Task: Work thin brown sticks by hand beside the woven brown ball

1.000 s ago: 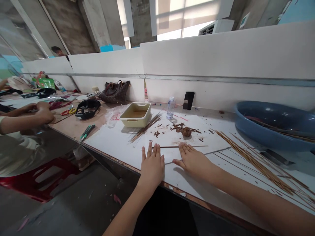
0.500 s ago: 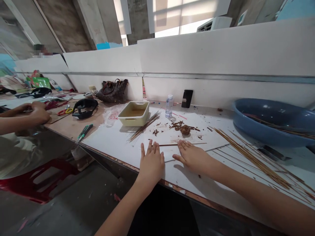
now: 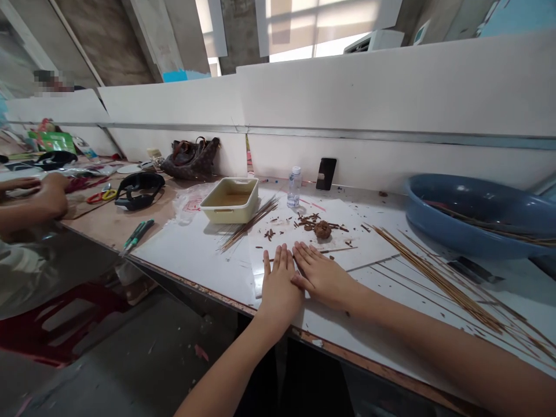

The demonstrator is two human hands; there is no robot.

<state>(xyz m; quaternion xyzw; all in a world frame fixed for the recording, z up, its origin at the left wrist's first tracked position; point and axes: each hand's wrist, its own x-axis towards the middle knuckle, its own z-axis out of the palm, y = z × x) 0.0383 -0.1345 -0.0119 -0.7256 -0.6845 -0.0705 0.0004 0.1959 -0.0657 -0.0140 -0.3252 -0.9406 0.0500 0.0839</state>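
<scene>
My left hand (image 3: 281,286) lies flat, palm down, near the table's front edge, fingers stretched out. Beside it and touching it, my right hand (image 3: 324,275) is flat too. Under the fingers of both runs a thin stick (image 3: 341,249), mostly covered; its pale right end sticks out past my right hand. The part beneath the fingers is hidden. Just beyond my hands sit a lump of brown clay-like paste (image 3: 322,230) and several small dark brown bits (image 3: 309,220). A bundle of thin sticks (image 3: 417,263) lies to the right.
Behind stand a cream tub of brownish liquid (image 3: 230,217), a water bottle (image 3: 294,188) and a propped phone (image 3: 326,174). A big blue basin (image 3: 460,231) is at right, a dark blade-like piece (image 3: 471,269) before it. Left are cutters (image 3: 138,234), a handbag (image 3: 191,162) and another person's hand (image 3: 54,194).
My hands have come together, my left sliding right and my right sliding left, both still flat over the stick. The view has shifted slightly.
</scene>
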